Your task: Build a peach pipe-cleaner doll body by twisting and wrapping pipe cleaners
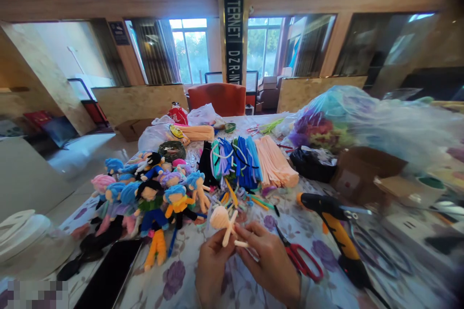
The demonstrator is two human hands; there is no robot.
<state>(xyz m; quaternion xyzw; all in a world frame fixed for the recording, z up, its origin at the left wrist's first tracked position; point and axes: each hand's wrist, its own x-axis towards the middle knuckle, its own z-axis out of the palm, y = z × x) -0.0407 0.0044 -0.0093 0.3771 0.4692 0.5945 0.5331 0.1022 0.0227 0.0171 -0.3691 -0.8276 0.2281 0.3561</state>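
A small peach pipe-cleaner figure [220,218] with a round head and thin limbs is held up between my hands, over the front middle of the table. My left hand [212,263] pinches it from below, under the head. My right hand [266,260] is closed at its right side, fingertips on the limbs. Left of my hands lie many finished-looking dolls [177,198] with blue, pink and black hair. Behind are bundles of blue [250,159] and peach pipe cleaners [275,161].
Red-handled scissors [304,260] and a yellow-black glue gun [335,231] lie to the right. At the front left is a black phone [108,275]. Plastic bags [337,111] and a cardboard box [364,174] stand at the right back. Loose pipe-cleaner pieces [259,201] lie mid-table.
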